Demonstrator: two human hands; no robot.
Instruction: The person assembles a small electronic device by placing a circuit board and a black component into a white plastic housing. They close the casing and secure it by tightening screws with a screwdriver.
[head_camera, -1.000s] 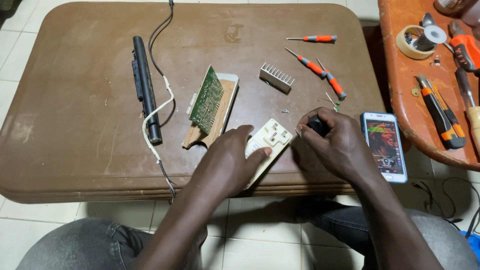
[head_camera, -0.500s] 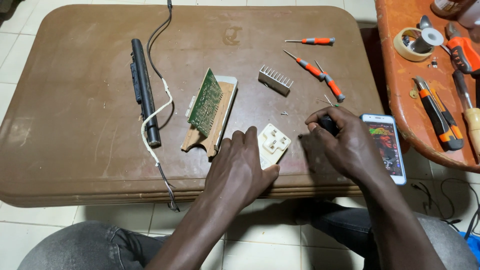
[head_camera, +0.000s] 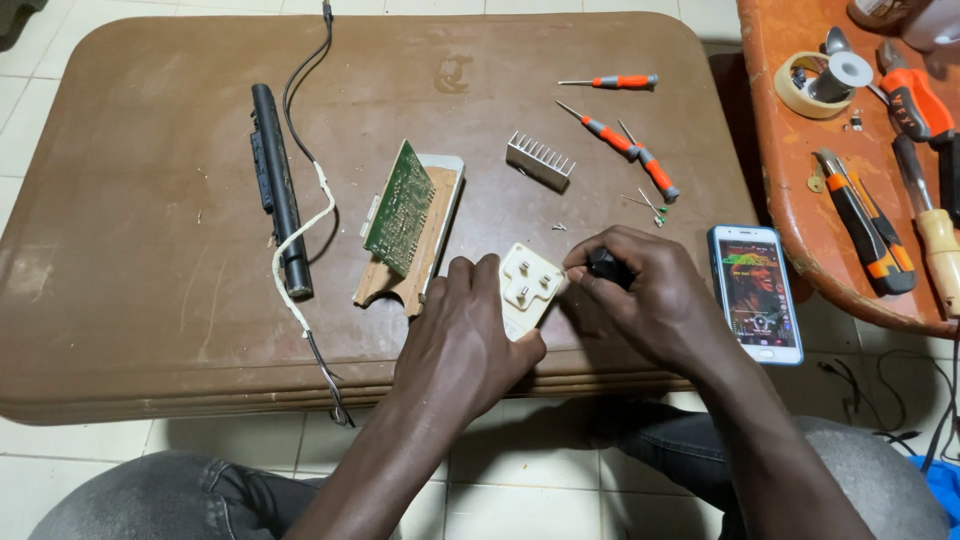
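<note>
Our left hand pinches the cream plug housing; our right hand, fingers curled, presses a black-handled tool against it. A slip could gouge the plastic or jab our fingers.

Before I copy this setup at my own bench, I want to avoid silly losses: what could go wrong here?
1. The left hand holds the cream plug casing near the table's front edge; if the dark-handled tool in the right hand slips, it could jab the holding fingers.
2. Tiny loose screws lie bare on the table and could roll away.
3. The phone rests at the table's corner, close to the right forearm, so a nudge might drop it.
</note>
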